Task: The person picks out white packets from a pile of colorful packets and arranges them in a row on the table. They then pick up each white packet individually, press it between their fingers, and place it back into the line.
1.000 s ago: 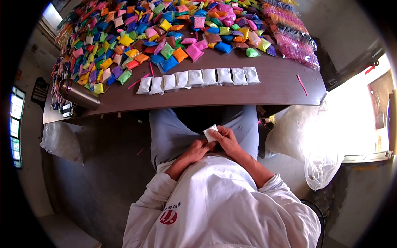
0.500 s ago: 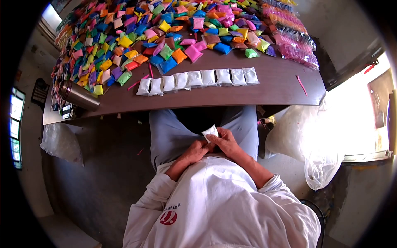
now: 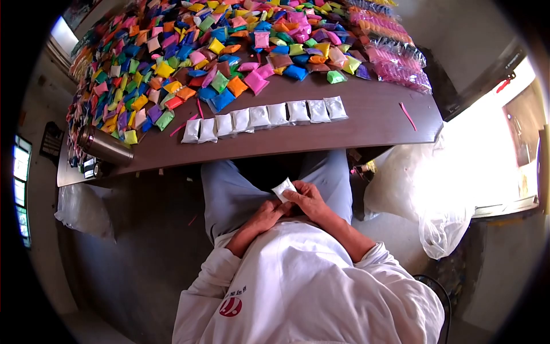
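Note:
Above my lap I hold a small white packet point(image 3: 282, 188), tilted. My right hand point(image 3: 309, 200) pinches it between thumb and fingers at its right side. Just below and to the left, my left hand point(image 3: 267, 217) is closed, its curled fingertips at the packet's lower end and partly hidden by the right hand. On the table in front lies a row of several similar white packets point(image 3: 259, 117), side by side along the near edge.
Many small coloured packets point(image 3: 220, 83) cover the back and left of the brown table point(image 3: 366, 123). A metal flask point(image 3: 107, 146) lies at the left edge. Pink strips point(image 3: 408, 116) lie on the tabletop. Clear plastic bags point(image 3: 395, 183) hang or stand at the right.
The view has shifted and tilted slightly. My hands still hold the white packet over my lap, now turned a little more to the left. The row of packets is unchanged.

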Tool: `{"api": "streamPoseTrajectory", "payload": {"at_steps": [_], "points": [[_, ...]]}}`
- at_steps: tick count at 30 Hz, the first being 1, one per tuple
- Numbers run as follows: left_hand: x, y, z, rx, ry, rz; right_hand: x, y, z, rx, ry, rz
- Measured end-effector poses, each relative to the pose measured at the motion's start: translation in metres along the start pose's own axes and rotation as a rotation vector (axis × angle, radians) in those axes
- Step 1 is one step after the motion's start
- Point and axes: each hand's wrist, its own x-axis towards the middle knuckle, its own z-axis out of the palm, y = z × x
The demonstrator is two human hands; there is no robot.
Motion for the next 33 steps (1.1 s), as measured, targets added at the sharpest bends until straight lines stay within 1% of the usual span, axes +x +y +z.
{"api": "streamPoseTrajectory", "payload": {"at_steps": [1,3,4,7,9,11,12,13,15,17,18,19,20,21,23,25,27,28,29,32,33], "points": [[0.000,0.000,0.000,0.013,0.001,0.006,0.002,0.004,-0.002,0.002,0.001,-0.001],[0.002,-0.005,0.000,0.019,0.002,0.006,0.005,0.009,-0.004,-0.049,0.006,-0.085],[0.003,-0.008,0.000,0.025,0.003,0.007,0.005,0.009,-0.004,-0.048,0.006,-0.085],[0.003,-0.008,-0.001,0.031,0.015,0.050,0.003,0.002,-0.003,-0.020,-0.023,-0.039],[-0.002,0.001,-0.002,0.009,0.021,0.023,0.001,-0.006,0.000,-0.044,-0.044,0.034],[0.001,0.005,-0.002,-0.012,0.016,0.009,0.003,0.000,-0.001,-0.106,-0.050,-0.046],[0.002,-0.001,-0.001,0.039,0.014,-0.001,0.000,-0.005,0.000,-0.102,-0.038,-0.006],[0.003,0.000,-0.001,0.090,0.012,-0.007,0.002,-0.002,0.000,-0.125,-0.014,-0.077],[0.003,0.000,0.000,0.111,-0.005,0.018,0.001,-0.007,-0.003,-0.181,0.114,-0.100],[0.002,-0.009,0.001,-0.117,0.036,-0.035,0.000,-0.022,-0.014,-0.195,0.270,-0.071],[0.002,-0.011,0.001,-0.117,0.032,-0.024,-0.001,-0.033,-0.019,-0.141,0.338,-0.196],[0.001,-0.013,0.001,-0.211,0.037,-0.022,-0.002,-0.047,-0.023,-0.083,0.403,-0.320],[0.000,-0.014,0.000,-0.304,0.042,-0.022,0.002,-0.061,-0.033,-0.096,0.474,-0.462],[-0.001,-0.014,0.000,-0.304,0.040,-0.019,0.007,-0.077,-0.045,-0.107,0.544,-0.602],[0.000,-0.012,-0.001,-0.275,0.018,-0.010,0.012,-0.101,-0.086,-0.147,0.606,-0.607],[-0.001,-0.007,-0.003,-0.282,0.020,0.007,0.017,-0.132,-0.114,-0.247,0.658,-0.608],[0.000,-0.006,-0.002,-0.293,0.027,0.022,0.035,-0.144,-0.149,-0.413,0.713,-0.602],[0.000,-0.007,-0.002,-0.341,0.027,0.003,0.042,-0.152,-0.158,-0.504,0.748,-0.537],[0.001,-0.007,-0.002,-0.390,0.027,-0.016,0.050,-0.156,-0.165,-0.508,0.740,-0.538],[0.001,-0.006,-0.003,-0.421,0.034,-0.047,0.068,-0.164,-0.176,-0.767,0.755,-0.475],[0.002,-0.008,-0.003,-0.424,0.040,-0.046,0.071,-0.168,-0.173,-0.769,0.748,-0.476]]}}
